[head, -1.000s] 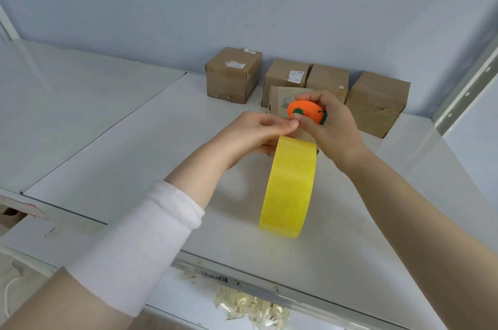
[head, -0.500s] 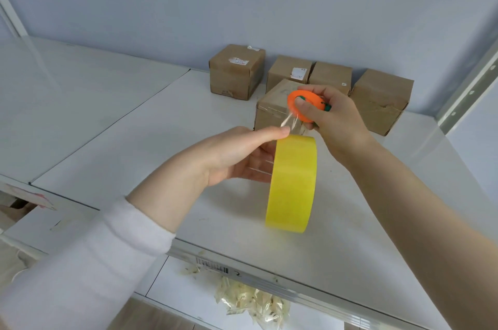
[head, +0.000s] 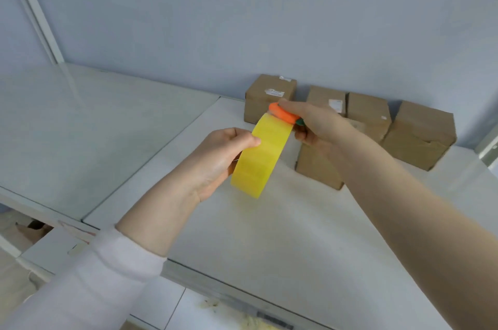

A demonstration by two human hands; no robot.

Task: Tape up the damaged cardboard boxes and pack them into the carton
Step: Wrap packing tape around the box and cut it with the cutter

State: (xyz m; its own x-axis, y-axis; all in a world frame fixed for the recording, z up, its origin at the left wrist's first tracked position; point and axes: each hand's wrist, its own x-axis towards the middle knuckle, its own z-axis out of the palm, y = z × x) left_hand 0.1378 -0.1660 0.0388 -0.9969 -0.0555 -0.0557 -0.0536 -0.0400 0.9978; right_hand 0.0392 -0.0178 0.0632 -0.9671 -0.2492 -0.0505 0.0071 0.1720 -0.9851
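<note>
Lifted higher now, left hand (head: 215, 160) grips the tape roll (head: 260, 160), right hand (head: 320, 127) pinches the cutter (head: 284, 114); keep tape taut.

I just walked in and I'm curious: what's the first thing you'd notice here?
The bright yellow tape roll in the middle, held up by the left hand. By its top edge the right hand holds a small orange cutter. Behind them, brown boxes sit along the wall on the white shelf.

White shelf (head: 269, 235) — five brown cardboard boxes (head: 420, 138) stand on it, four along the wall.
</note>
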